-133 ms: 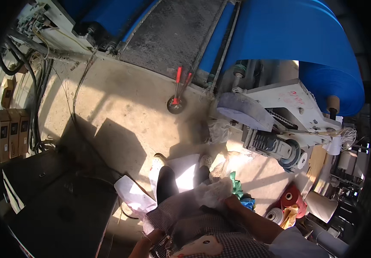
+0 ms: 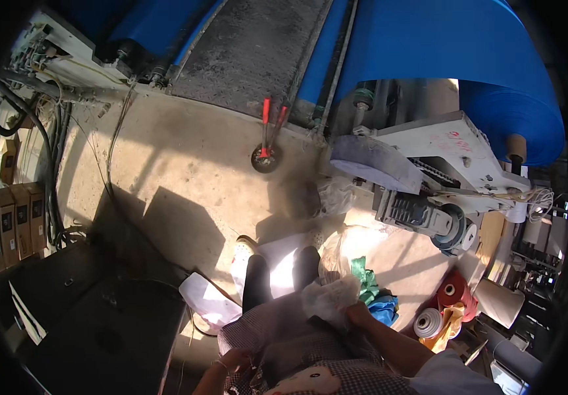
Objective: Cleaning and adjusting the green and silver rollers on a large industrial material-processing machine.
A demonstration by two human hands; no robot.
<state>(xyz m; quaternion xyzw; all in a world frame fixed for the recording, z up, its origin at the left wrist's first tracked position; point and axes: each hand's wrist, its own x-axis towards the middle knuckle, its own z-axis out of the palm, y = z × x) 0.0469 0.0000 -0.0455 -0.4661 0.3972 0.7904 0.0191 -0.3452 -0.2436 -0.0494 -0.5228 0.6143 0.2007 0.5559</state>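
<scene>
My right hand [image 2: 357,316] is closed round a crumpled, translucent plastic bag [image 2: 328,296] in front of my body. At the left, my left hand [image 2: 235,360] has its fingers curled against the edge of my checked apron [image 2: 257,329]; the fingertips are partly hidden in the cloth. A pale printed figure decorates the apron's lower part. Just beyond the bag, to the right, green cloth or film [image 2: 364,276] and a blue piece [image 2: 384,309] lie on the floor.
A large machine carries a wide blue roll [image 2: 514,118]. A black pan with red-handled tools [image 2: 265,158] lies on the floor. Cartons [image 2: 14,220] and a dark box-like surface [image 2: 99,322] stand left. A white sack [image 2: 208,299] sits beside it; red [image 2: 453,295] and white spools [image 2: 427,322] lie right.
The whole view has tilted slightly, so the pan sits a little further left and the floor items right of me show more. Both hands keep nearly the same hold.
</scene>
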